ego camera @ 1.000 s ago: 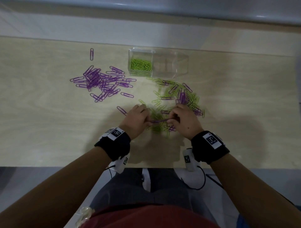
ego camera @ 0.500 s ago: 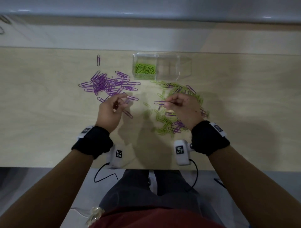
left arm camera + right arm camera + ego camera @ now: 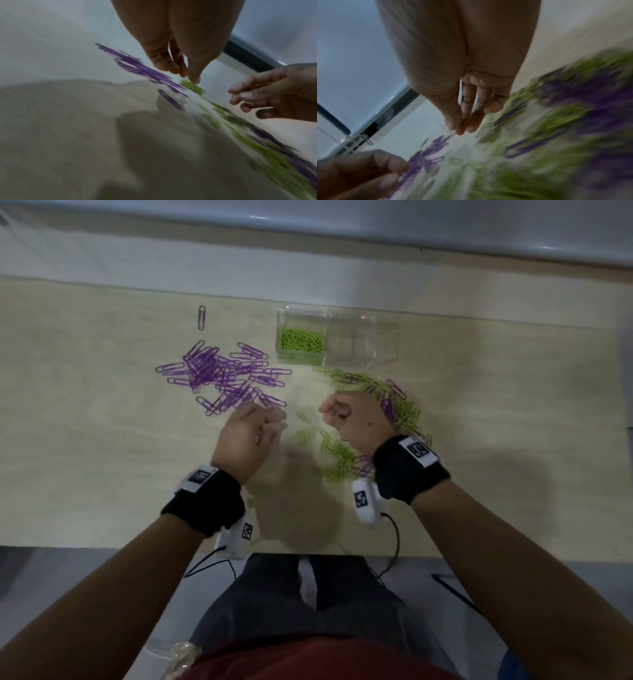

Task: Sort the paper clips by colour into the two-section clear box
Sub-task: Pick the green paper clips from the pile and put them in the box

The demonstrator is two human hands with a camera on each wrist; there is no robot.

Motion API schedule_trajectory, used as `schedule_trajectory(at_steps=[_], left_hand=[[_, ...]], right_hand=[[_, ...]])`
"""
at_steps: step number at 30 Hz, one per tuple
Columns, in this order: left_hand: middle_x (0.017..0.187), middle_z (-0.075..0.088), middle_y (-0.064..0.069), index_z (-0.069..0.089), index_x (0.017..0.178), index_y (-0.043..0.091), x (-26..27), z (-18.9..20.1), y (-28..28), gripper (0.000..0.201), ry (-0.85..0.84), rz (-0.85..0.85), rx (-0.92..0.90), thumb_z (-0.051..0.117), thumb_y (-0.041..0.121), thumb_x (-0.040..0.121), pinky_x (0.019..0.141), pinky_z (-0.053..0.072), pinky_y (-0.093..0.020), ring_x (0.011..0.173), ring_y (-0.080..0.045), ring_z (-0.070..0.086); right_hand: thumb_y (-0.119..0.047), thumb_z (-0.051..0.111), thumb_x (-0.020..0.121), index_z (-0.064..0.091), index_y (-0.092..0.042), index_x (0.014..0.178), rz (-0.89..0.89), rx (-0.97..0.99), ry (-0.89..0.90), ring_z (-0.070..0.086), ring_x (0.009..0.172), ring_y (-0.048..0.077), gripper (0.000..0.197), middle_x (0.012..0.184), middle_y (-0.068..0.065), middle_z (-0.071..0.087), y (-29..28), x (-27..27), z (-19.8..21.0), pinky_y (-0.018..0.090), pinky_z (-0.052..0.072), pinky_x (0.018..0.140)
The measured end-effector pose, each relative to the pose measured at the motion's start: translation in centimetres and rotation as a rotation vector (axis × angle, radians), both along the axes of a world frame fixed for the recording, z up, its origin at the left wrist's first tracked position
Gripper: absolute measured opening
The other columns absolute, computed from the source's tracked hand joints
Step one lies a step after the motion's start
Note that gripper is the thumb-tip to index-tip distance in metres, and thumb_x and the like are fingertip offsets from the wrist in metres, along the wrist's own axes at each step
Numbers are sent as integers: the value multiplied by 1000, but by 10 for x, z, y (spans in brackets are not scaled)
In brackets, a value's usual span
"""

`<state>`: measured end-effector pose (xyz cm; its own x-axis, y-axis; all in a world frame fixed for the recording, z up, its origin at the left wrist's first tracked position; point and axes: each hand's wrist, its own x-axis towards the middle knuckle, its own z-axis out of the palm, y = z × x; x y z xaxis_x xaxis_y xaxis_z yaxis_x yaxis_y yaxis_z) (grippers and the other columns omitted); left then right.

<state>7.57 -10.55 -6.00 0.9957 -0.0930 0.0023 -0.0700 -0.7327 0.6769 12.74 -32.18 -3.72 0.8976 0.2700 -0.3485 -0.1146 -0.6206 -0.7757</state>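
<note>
Wooden table (image 3: 102, 457), hands (image 3: 250, 433) now apart, blurred

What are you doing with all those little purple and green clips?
A person is sorting paper clips by colour. The left section of the clear box already holds green clips; its right section looks empty. A purple pile lies on the table left of the box, and a mixed green and purple pile sits in front of it. The left hand hovers by the purple pile and the right hand is over the mixed pile. Whether either holds a clip is too blurred to tell.
</note>
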Motion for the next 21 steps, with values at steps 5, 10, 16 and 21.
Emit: schedule_trajectory(at_steps=[5, 10, 16, 21], left_hand=[[98, 61, -11, 68, 93, 8, -23, -9, -77, 15, -67, -454, -46, 60, 17, 84, 78, 43, -32, 89, -23, 50], [111, 59, -14, 64, 103, 6, -21, -19, -105, 37, 47, -578, 157, 46, 31, 81, 80, 47, -41, 94, -37, 52], [107, 60, -8, 66, 93, 9, -8, -16, -81, 21, 56, -442, 133, 59, 21, 78, 80, 44, -37, 91, -31, 48], [100, 56, -9, 64, 98, 11, -7, -9, -100, 30, 39, -489, 170, 66, 23, 71, 77, 42, -35, 89, -30, 47]], right_hand=[[-4, 64, 79, 69, -13, 83, 192, -230, -125, 53, 71, 11, 12, 78, -8, 54, -74, -49, -5, 19, 38, 65], [-22, 66, 75, 67, -16, 94, 248, -316, -232, 57, 83, 24, 21, 91, 4, 59, -84, -79, -17, 33, 48, 67], [-30, 71, 73, 66, -15, 87, 188, -353, -279, 56, 86, 27, 21, 92, 6, 55, -79, -84, -34, 35, 48, 65], [-22, 73, 74, 59, -11, 77, 178, -332, -329, 50, 84, 26, 17, 90, 8, 53, -79, -90, -35, 34, 41, 62]])
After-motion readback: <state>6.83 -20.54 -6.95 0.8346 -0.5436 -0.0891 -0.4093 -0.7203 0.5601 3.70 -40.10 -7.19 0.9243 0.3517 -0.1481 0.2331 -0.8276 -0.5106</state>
